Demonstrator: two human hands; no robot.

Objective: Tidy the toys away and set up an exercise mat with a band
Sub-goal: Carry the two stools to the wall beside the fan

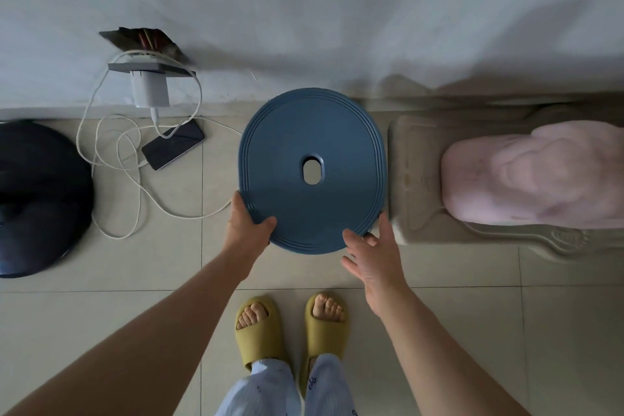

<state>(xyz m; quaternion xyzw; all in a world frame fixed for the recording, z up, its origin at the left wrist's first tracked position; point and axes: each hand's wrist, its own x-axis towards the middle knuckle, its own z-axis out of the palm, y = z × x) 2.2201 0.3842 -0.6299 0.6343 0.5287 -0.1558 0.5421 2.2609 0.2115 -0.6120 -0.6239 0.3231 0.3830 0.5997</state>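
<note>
Stool: blue plastic stool (310, 159) seen from right above, its oval seat with a hole in the middle; it stands on the tiled floor (135, 267) close to the white wall (304, 10).
Left hand: left hand (248, 223) holds the near left rim of the seat, thumb on top and fingers tucked under the edge.
Right hand: right hand (371, 253) is spread, fingers fairly straight, just touching the near right rim; it does not have a grip on the rim yet.
Neighbours: a pale low step (415, 179) with a pink cloth (530, 172) on it sits just beside the stool on the right. A phone (173, 149) on a white charging cable (111, 159) lies on the floor to the left, plugged into a charger (150, 89) on the wall. A dark round cushion (37, 196) is at the far left.
Feet: yellow slippers (287, 328) stand just behind the stool.
Step in hand: this looks like moving the stool to make room on the floor. No toys, mat or band can be seen, so the task seems far from done.
Next move: the right hand needs to curl round the rim too. Then both hands can lift the stool evenly.
Watch out: the cable runs close by the left hand, so the stool should go up or away from it, not drag across it.
</note>
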